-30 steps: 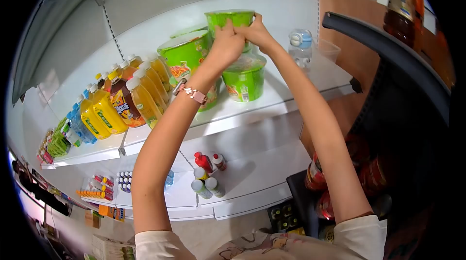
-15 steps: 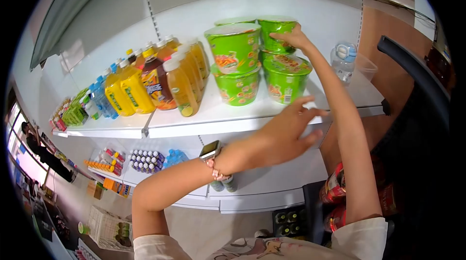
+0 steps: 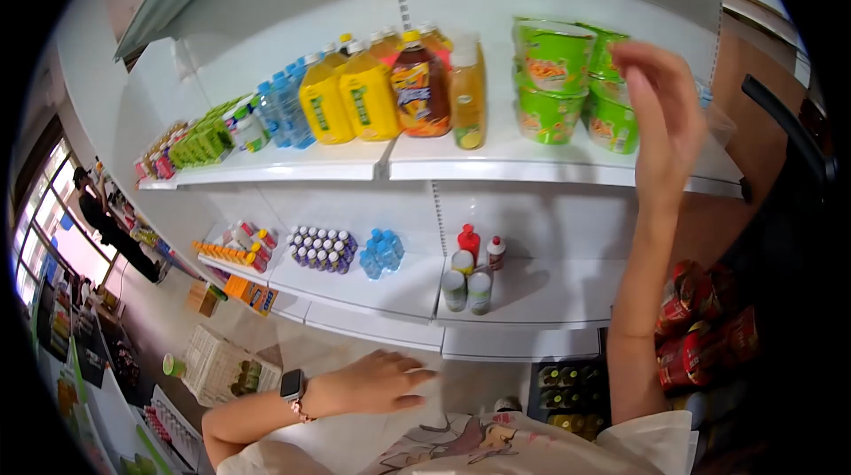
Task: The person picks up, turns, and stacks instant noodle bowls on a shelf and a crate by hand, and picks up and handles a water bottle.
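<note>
Green noodle tubs [image 3: 551,57] stand stacked two high at the right part of the upper shelf. In front of the right-hand stack, my right hand [image 3: 667,112] is raised with its fingers up; it hides part of those tubs and nothing shows in it. My left hand [image 3: 379,382] is low, in front of my body, palm down with fingers spread and empty. A watch and a pink bracelet sit on the left wrist. Left of the tubs on the same shelf stand a dark tea bottle [image 3: 420,89], yellow bottles [image 3: 369,98] and a pale amber bottle [image 3: 467,98].
The lower shelf [image 3: 550,298] holds blue bottles [image 3: 381,253], purple-capped bottles [image 3: 321,249] and cans [image 3: 479,289]. A white crate [image 3: 213,364] stands on the floor at left. A person [image 3: 115,227] stands far left. Red packages [image 3: 700,333] lie at lower right.
My left hand has come down from the tubs to near my body. My right hand has left the upper right tub and moved back. The view has turned left.
</note>
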Demonstrator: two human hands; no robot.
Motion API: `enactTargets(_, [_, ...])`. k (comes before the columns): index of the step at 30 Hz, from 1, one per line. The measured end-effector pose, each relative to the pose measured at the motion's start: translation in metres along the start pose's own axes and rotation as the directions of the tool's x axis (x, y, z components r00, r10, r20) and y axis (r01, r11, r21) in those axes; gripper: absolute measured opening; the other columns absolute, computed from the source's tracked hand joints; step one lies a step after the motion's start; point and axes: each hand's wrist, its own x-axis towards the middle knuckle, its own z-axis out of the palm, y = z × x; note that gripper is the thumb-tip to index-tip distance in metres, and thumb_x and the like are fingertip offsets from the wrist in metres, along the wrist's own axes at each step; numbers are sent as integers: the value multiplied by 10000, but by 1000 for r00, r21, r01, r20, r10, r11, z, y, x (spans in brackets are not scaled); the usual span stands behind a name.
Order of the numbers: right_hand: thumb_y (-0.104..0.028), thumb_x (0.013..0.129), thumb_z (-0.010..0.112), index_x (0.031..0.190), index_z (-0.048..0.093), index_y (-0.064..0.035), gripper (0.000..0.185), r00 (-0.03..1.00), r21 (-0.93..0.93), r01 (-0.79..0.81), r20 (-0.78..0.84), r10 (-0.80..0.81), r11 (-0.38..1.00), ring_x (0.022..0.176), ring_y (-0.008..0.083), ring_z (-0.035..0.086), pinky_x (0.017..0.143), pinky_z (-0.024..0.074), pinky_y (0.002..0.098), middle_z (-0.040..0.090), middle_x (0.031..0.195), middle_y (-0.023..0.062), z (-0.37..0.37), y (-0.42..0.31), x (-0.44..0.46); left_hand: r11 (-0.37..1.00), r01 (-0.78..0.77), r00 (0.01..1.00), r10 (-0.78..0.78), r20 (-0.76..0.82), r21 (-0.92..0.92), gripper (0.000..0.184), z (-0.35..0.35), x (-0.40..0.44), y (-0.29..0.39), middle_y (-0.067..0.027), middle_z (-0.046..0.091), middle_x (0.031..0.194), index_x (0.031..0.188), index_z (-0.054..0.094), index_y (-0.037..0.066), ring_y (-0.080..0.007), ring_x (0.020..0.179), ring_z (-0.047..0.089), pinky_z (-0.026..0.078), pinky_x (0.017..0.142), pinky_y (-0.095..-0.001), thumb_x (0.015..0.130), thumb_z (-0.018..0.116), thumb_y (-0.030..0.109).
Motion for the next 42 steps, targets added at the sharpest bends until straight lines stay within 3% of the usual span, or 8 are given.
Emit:
enactTargets(5, [-331,854,419,1208,468,-131,410,755,50,586,329,-568,809,1041,328,492,845,409,426,494,1185,177,30,-98,-32,770,636,771,-636,-17,48,482,82,-106,22,-151,567,1115,1220,460,46,-293,1001,554,444,829,-403,867,494,371])
enactTargets(7, [-401,858,397,1270,419,-177,470,653,220,648,333,-681,729,1080,363,468,828,413,452,464,1234,174,38,-112,-43,715,407,829,-550,-100,-569,480,71,-141,40,-157,550,1139,1205,484,67,-300,1073,517,402,896,-412,853,530,390])
enactTargets(11, [-421,853,417,1277,398,-152,502,604,524,597,205,-770,608,1050,354,483,822,417,447,478,1204,178,124,-145,-46,585,-133,836,-367,-408,-800,313,47,-212,92,-135,561,1084,1072,552,63,-286,1021,529,403,879,-385,827,605,250])
enactTargets(17, [-449,845,446,1287,368,-116,560,603,766,518,-11,-797,381,1004,340,506,814,423,439,499,1159,183,248,-190,-54,561,-689,648,192,-737,-459,330,32,-291,148,-116,590,1036,1000,616,44,-270,924,580,463,702,-349,867,562,341])
enactTargets(28, [-502,831,499,1307,312,-49,684,834,947,166,13,-552,274,919,315,547,798,435,425,538,1076,193,457,-252,-107,778,-524,586,33,-810,-347,172,28,-353,118,-146,546,1028,932,577,39,-269,903,558,437,649,-309,907,432,128])
enactTargets(32, [-131,756,581,1066,551,7,341,906,927,-327,363,-218,184,853,201,572,805,422,308,628,906,109,549,-276,-171,849,-376,686,-14,-728,-371,155,9,-392,70,-109,535,918,870,565,48,-213,780,543,394,566,-274,898,434,125])
enactTargets(38, [-227,872,532,1131,521,-39,320,187,165,-841,982,-9,516,896,234,598,787,453,315,621,960,130,701,-194,-422,850,-323,757,-33,-653,-417,195,14,-447,-29,-35,502,912,883,542,115,-192,714,508,400,566,-283,891,486,302])
enactTargets(42, [-219,754,564,1097,579,-62,377,-513,16,-135,855,-84,991,1001,326,560,854,436,403,585,1083,185,672,-90,-657,848,-304,653,-147,-743,-435,251,14,-478,-89,-62,503,943,813,539,83,-198,689,467,367,554,-302,891,511,320])
